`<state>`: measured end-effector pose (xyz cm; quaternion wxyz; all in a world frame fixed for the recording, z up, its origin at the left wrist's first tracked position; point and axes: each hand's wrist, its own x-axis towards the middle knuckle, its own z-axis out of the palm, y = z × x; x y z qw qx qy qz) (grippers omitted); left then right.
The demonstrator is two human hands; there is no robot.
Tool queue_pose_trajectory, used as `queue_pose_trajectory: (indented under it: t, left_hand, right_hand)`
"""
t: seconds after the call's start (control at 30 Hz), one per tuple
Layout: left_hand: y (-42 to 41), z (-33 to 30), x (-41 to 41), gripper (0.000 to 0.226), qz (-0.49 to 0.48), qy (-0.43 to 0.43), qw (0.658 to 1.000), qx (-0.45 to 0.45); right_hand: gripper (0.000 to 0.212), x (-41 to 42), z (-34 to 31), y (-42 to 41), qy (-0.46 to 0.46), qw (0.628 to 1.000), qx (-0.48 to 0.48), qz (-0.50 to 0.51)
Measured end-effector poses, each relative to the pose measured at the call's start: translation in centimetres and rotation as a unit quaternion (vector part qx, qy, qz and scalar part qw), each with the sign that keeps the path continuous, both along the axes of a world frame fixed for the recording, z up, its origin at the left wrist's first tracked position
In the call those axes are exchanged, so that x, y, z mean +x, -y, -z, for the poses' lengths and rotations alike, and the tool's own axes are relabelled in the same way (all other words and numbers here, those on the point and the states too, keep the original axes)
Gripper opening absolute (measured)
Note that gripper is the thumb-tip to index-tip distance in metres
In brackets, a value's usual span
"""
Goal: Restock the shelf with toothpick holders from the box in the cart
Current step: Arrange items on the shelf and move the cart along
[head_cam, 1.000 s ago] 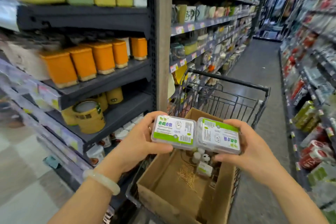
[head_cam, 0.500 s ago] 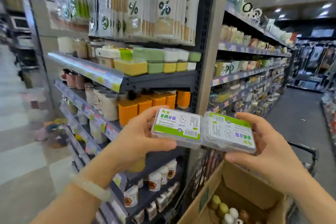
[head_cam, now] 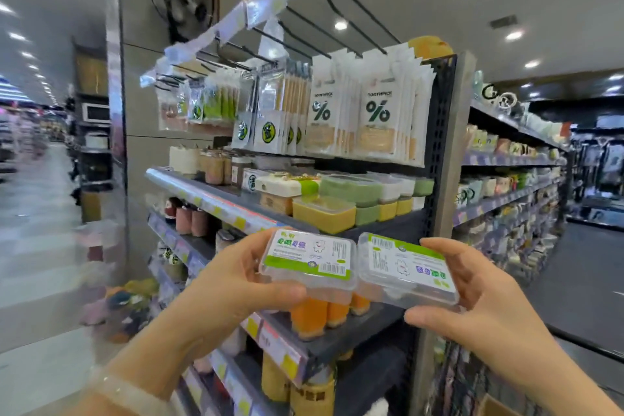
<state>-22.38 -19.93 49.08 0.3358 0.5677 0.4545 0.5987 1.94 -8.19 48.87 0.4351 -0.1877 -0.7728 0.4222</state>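
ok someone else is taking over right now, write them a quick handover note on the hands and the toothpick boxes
Left hand holds one clear toothpick holder box, grip around its near-left edge.
Right hand holds a second toothpick holder box, its label turned the other way round.
The two boxes sit edge to edge in the air in front of the shelf unit.
Done: two boxes in hand at the shelf.
Left: place both on the shelf, then return for more. The cart's box is hardly in view.
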Motion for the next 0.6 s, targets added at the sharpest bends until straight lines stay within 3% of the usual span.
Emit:
queue_pose_trajectory:
  t: [0.1,0.23,0.37,0.47,0.6]
  left_hand:
    - [-0.1,-0.2,-2.0,0.062,0.001,0.011,1.000,-0.004]
    - [-0.4,-0.5,-4.6,0.071,0.027,0.024,0.999,-0.001]
    - [-0.9,-0.6,-7.2,0.071,0.033,0.029,0.999,-0.003]
    - [-1.3,-0.8,-8.7,0.066,0.038,0.035,0.999,0.000]
    - [-1.6,-0.9,-10.6,0.077,0.047,0.050,0.998,-0.004]
  right_hand:
    - [0.097,-1.7,-0.5,0.2,0.011,1.000,0.012,0.008]
    - [0.087,-4.0,-1.1,0.4,0.008,1.000,0.007,0.003]
    - [0.106,-6.4,-1.2,0.5,0.013,1.000,0.013,0.016]
    - [0.107,-8.0,-1.3,0.4,0.003,1.000,0.014,0.012]
    - [0.100,-9.9,-1.8,0.3,-0.002,1.000,0.012,0.012]
